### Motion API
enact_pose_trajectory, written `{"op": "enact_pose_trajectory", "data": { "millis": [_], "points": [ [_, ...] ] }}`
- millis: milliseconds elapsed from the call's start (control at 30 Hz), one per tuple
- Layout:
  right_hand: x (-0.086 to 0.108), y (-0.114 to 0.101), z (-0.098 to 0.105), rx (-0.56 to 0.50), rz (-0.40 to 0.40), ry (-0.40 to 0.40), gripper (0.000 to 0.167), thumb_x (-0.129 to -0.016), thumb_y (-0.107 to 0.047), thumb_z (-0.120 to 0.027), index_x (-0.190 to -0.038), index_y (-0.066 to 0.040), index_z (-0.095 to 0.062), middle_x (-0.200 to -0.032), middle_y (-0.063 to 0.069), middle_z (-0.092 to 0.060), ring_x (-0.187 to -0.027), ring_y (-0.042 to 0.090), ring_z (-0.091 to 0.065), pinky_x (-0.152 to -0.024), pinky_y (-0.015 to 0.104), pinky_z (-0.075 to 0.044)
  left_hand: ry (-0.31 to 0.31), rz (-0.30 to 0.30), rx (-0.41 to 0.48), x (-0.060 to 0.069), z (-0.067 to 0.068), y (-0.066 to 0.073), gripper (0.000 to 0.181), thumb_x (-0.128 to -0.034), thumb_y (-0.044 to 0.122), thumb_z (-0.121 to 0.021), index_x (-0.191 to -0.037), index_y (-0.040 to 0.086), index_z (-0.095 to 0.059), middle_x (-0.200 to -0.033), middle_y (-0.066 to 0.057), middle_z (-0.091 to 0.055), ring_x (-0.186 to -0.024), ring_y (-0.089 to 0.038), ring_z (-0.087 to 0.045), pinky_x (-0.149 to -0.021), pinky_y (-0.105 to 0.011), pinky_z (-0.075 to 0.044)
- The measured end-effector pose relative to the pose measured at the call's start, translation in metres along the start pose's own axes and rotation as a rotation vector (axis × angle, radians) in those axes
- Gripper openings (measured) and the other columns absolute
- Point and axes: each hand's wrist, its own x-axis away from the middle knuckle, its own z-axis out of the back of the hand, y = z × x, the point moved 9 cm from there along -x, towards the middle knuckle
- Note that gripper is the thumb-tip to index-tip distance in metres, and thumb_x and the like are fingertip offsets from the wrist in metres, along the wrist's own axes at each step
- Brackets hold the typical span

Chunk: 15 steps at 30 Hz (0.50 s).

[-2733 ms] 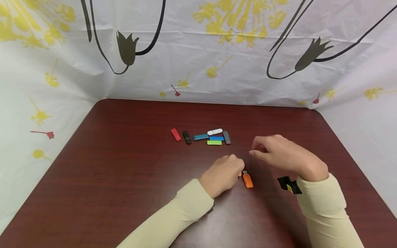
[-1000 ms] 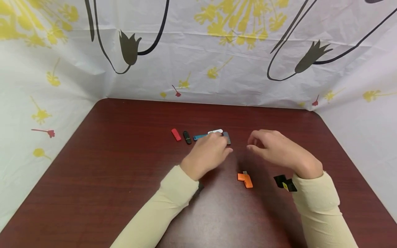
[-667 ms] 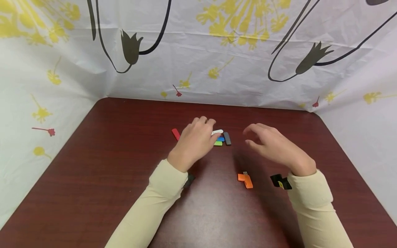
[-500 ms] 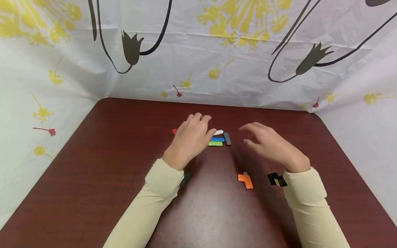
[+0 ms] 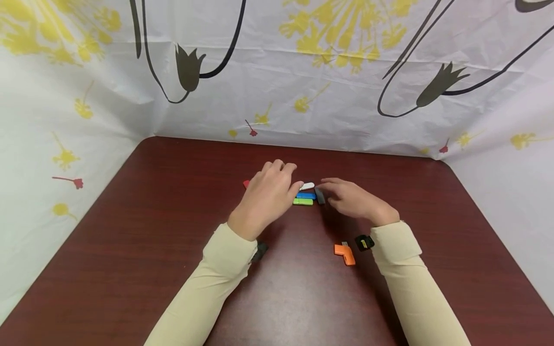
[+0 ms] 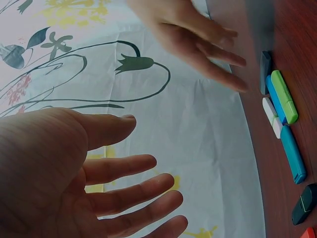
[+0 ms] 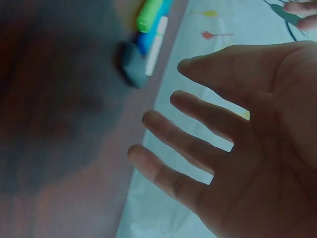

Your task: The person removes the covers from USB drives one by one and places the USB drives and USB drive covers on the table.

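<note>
My left hand (image 5: pixel 265 194) hovers over the row of USB sticks, fingers spread and holding nothing. In the left wrist view its palm and straight fingers show. My right hand (image 5: pixel 357 199) hangs beside the grey USB stick (image 5: pixel 321 197), fingers loosely extended, nothing in them. Left of the grey stick lie a white (image 5: pixel 308 186), a blue (image 5: pixel 306 196) and a lime green USB stick (image 5: pixel 303 202). A teal (image 6: pixel 293 153) and a black USB stick (image 6: pixel 304 204) are hidden under my left hand in the head view. A red one (image 5: pixel 246 184) peeks out at its left.
Nearer me on the dark wood table (image 5: pixel 285 298) lies an orange USB stick (image 5: pixel 348 256), its metal plug bare, touching a small orange piece (image 5: pixel 339 249). A white patterned sheet (image 5: pixel 277 125) hangs around the back and sides.
My left hand has gone from the orange pieces up and left over the sticks, then stopped. Lately my right hand has moved left and down to the grey stick.
</note>
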Motion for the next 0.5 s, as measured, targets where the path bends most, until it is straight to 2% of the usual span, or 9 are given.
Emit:
{"op": "enact_pose_trajectory", "data": {
  "millis": [100, 233, 500],
  "points": [
    [-0.002, 0.002, -0.009, -0.009, -0.006, -0.037, 0.049, -0.106, 0.005, -0.046, -0.153, 0.003, -0.056, -0.167, 0.031, -0.04, -0.154, 0.051, -0.041, -0.119, 0.066, -0.042, -0.011, -0.002, -0.002, 0.0, 0.0, 0.0, 0.05, -0.1114, 0.036, -0.062, -0.151, 0.005, -0.06, -0.142, -0.016, -0.064, -0.127, -0.034, -0.062, -0.103, -0.046, -0.059],
    [-0.004, 0.004, -0.017, 0.015, 0.005, -0.058, 0.053, -0.103, 0.01, -0.043, -0.153, 0.001, -0.057, -0.166, 0.031, -0.042, -0.154, 0.051, -0.041, -0.12, 0.065, -0.042, -0.018, 0.0, -0.007, 0.0, 0.0, 0.0, 0.05, -0.1118, 0.037, -0.061, -0.151, 0.005, -0.059, -0.143, -0.016, -0.064, -0.128, -0.034, -0.061, -0.104, -0.046, -0.059],
    [-0.003, 0.009, -0.016, 0.068, -0.016, -0.041, 0.054, -0.098, 0.012, -0.051, -0.148, 0.0, -0.063, -0.157, 0.029, -0.053, -0.146, 0.05, -0.051, -0.115, 0.064, -0.048, -0.027, 0.01, 0.02, 0.001, 0.0, -0.001, 0.05, -0.1118, 0.036, -0.061, -0.152, 0.006, -0.059, -0.144, -0.015, -0.063, -0.129, -0.034, -0.061, -0.104, -0.045, -0.059]
  ]
}}
